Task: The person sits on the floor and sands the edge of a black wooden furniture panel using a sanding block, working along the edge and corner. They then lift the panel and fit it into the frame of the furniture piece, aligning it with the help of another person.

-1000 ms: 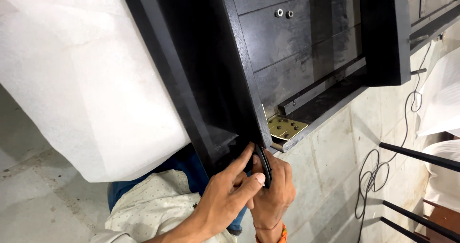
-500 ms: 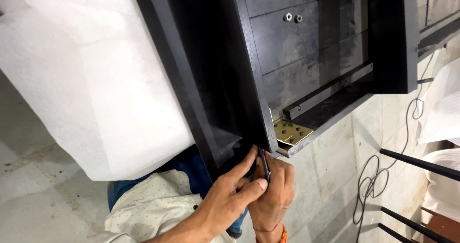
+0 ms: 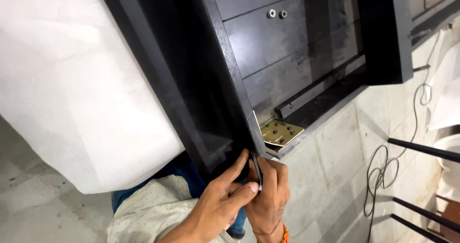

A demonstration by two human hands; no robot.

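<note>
Seen from the head camera, looking down: a person's two bare hands meet at the lower corner of a tall black wooden door panel (image 3: pixel 211 94). The left hand (image 3: pixel 223 202) comes up from below, its thumb and forefinger closed in a pinch on a thin dark strip (image 3: pixel 256 171) that runs along the door's bottom edge. The right hand (image 3: pixel 268 200), with an orange band at the wrist, is curled just behind it, fingers folded and pressed against the same strip from the other side. The two hands touch each other.

Just right of the hands, a brass hinge leaf (image 3: pixel 280 132) with screw holes lies flat against a black frame (image 3: pixel 316 61) with two silver bolts. A white fabric sheet (image 3: pixel 76 89) covers the area left of the door. A black cable (image 3: pixel 383 171) hangs along the grey wall.
</note>
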